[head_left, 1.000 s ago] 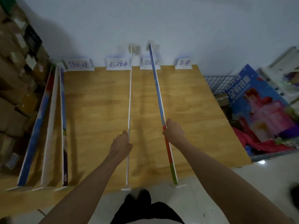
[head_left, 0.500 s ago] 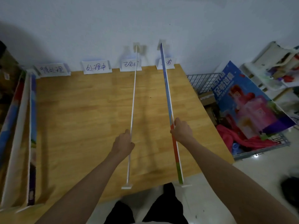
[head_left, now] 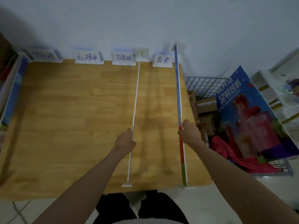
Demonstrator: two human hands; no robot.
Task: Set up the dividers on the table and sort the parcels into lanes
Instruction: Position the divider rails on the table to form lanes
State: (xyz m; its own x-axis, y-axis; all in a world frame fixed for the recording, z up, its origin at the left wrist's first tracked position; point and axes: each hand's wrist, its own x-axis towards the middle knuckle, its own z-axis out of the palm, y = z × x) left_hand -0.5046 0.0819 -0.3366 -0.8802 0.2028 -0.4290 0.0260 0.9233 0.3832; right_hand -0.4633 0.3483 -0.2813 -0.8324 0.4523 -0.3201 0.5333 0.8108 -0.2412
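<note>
- Two dividers stand on edge on the table (head_left: pixel 64 118), running from its far edge to its near edge, feet overhanging the near edge.
- Left hand (head_left: pixel 124 141) grips the white divider (head_left: pixel 135 107) partway along its top edge; it meets the far edge between the third card (head_left: pixel 123 58) and the fourth card (head_left: pixel 162 60).
- Right hand (head_left: pixel 188 132) pinches the coloured divider (head_left: pixel 178 94), which runs along the table's right edge.
- Four handwritten cards line the far edge.
- More dividers (head_left: pixel 9 97) stand at the left edge.
- Beyond the right edge, a wire basket (head_left: pixel 203 84) holds boxes (head_left: pixel 205 110) and a blue poster (head_left: pixel 252 113).
</note>
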